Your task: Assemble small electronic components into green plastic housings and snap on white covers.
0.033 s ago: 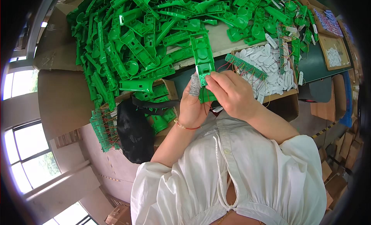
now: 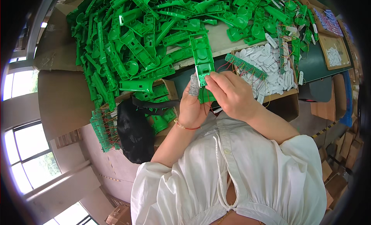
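One green housing in two hands

The left hand [image 2: 192, 109] (grey sleeve on one finger) grips one long green plastic housing [image 2: 203, 60]; the right hand [image 2: 232, 95] pinches its small circuit board [image 2: 203, 79]. Uncounted green shells [image 2: 135, 43] and white tabs [image 2: 266, 62] cover the workbench [image 2: 320, 64]; windows [image 2: 29, 147] at left.

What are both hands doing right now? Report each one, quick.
Left hand: closed around the lower end of the green plastic part.
Right hand: fingers pinched on the small circuit board in that part.
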`<state>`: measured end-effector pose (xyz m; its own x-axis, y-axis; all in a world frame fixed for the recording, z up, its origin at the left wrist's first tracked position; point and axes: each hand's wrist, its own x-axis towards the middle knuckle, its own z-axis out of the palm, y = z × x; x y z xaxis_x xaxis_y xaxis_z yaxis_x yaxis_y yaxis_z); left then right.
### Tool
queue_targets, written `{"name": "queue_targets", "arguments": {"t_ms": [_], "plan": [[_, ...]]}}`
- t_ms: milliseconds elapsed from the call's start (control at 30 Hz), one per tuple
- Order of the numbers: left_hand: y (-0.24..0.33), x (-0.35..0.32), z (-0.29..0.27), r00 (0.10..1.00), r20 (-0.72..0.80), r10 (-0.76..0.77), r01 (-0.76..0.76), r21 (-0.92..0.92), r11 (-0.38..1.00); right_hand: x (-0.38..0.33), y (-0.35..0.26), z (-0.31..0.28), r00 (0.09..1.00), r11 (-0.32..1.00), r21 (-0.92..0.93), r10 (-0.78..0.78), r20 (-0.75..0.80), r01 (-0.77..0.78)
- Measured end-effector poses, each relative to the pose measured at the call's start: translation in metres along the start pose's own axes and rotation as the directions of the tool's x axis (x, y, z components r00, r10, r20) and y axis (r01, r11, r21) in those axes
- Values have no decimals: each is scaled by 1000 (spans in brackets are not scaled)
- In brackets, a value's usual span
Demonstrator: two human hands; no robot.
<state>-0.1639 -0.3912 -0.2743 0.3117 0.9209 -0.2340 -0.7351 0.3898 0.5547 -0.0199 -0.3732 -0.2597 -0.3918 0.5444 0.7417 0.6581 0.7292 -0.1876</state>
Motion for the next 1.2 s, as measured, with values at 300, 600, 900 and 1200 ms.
{"name": "queue_targets", "arguments": {"t_ms": [300,600,900,1200], "plan": [[11,-6,7,999,-35,-5,8,89,996,11,10,-12,997,1000,14,-29,76,28],[-2,-4,10,982,-184,-42,63,106,992,0,4,-8,991,988,129,-101,92,89],[-4,-10,9,1000,-24,-18,19,56,998,-2,-10,-8,988,990,-7,-144,-47,144],[-16,-12,-14,990,-130,60,-39,157,987,-3,-13,-8,956,957,-48,-280,89,285]]}}
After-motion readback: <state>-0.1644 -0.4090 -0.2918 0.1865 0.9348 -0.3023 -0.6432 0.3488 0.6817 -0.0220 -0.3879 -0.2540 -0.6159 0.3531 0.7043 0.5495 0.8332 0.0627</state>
